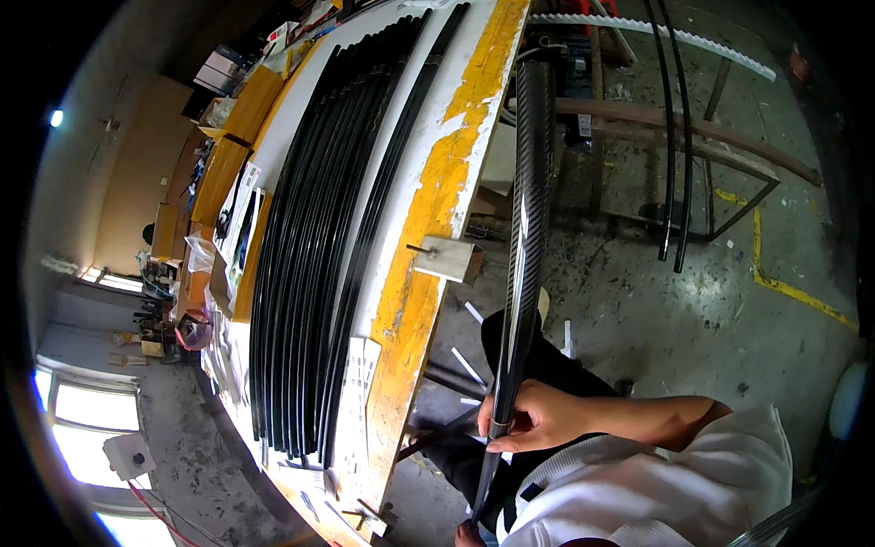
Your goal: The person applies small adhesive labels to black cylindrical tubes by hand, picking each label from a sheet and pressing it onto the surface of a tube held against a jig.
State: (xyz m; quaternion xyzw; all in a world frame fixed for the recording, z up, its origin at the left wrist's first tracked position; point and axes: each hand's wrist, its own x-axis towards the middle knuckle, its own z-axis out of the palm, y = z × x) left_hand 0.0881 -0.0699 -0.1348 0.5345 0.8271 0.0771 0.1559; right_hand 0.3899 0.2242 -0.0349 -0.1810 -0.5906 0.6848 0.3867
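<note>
A long black carbon-fibre tube [529, 182] with a woven sheen slants down the middle of the view, beside the table. Its far end looks wide and it narrows toward my hands. My right hand [533, 417] is closed round the lower part, thumb and fingers pressed against it, near a band on the tube. At the lower edge of the picture my left hand [469, 535] grips the tube's near end, mostly cut off by the frame. To the left, many slim black tubes [314, 246] lie side by side on the table, with a few [392, 173] slightly apart from them.
The white table [415, 118] has a worn yellow border and a metal clamp block [447, 259] at its edge. Papers and cardboard boxes [246, 105] line its far side. At right, two black rods [670, 137] rest across a metal frame [729, 159] above the grey floor.
</note>
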